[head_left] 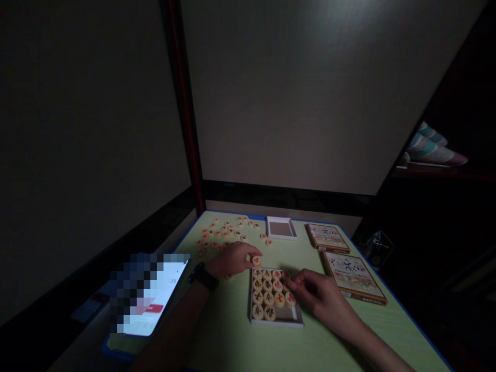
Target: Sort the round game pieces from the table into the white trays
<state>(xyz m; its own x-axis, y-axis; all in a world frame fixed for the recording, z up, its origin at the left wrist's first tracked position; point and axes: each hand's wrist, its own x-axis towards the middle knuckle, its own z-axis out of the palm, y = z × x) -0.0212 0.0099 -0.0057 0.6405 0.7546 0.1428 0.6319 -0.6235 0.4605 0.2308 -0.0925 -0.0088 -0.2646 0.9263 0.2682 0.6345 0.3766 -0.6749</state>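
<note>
A shallow box tray lies on the green table, holding several round wooden chess discs with red or black characters. My left hand sits at the tray's upper left corner, its fingertips pinched on one disc. A dark watch is on that wrist. My right hand rests at the tray's right side, fingers curled and pinching a disc in the right column. More loose discs are scattered on the table beyond my left hand.
An empty white box tray stands at the table's far middle. Two printed game boxes lie on the right. A lit phone screen sits at the left edge. Walls surround the table; the room is dark.
</note>
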